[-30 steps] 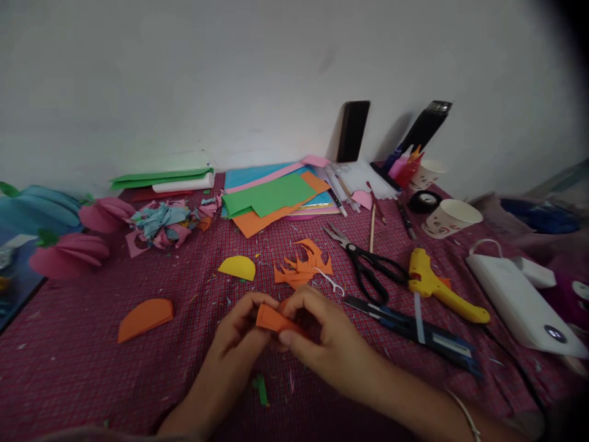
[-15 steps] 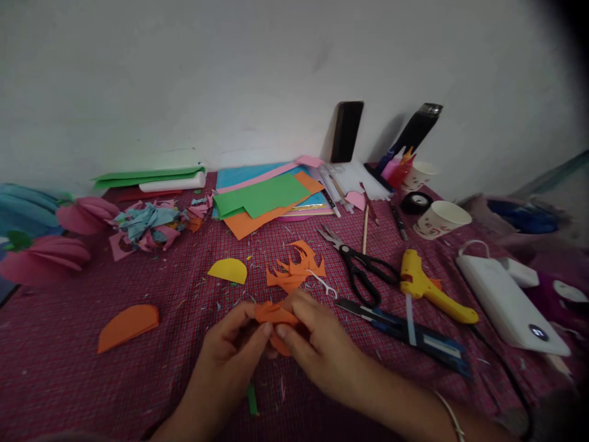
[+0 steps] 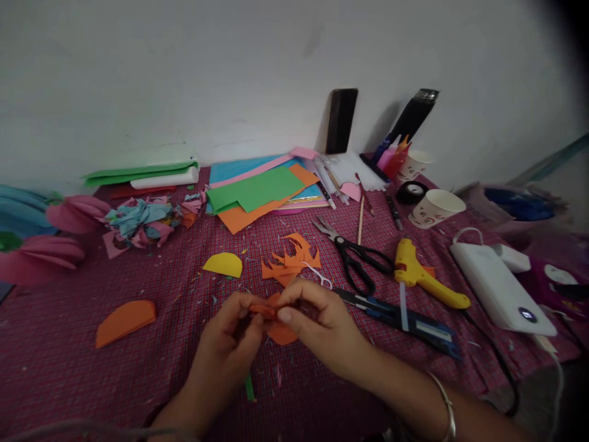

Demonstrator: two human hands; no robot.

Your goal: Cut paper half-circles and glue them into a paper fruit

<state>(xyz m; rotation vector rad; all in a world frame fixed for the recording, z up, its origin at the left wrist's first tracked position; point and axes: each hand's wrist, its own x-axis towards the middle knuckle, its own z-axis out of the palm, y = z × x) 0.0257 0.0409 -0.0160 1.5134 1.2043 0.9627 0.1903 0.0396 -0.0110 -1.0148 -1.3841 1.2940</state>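
My left hand (image 3: 230,344) and my right hand (image 3: 317,325) meet low in the middle of the table, both pinched on a folded orange paper piece (image 3: 276,328). The fingers of both hands are closed on its top edge; its rounded lower part shows between them. Just beyond the hands lie orange paper offcuts (image 3: 289,261) and a yellow half-circle (image 3: 224,264). An orange half-circle (image 3: 124,320) lies to the left of my left hand.
Black scissors (image 3: 354,258), a yellow glue gun (image 3: 426,279) and a blue cutter (image 3: 405,319) lie right of the hands. Coloured paper sheets (image 3: 257,190) are stacked by the wall. Paper cups (image 3: 435,207), a white power bank (image 3: 499,288), pink paper flowers (image 3: 50,245) and scraps (image 3: 142,221) ring the red cloth.
The orange piece has been turned and pressed flatter between the fingers; its rounded part now hangs below them. The view has shifted slightly, and both hands stay together.
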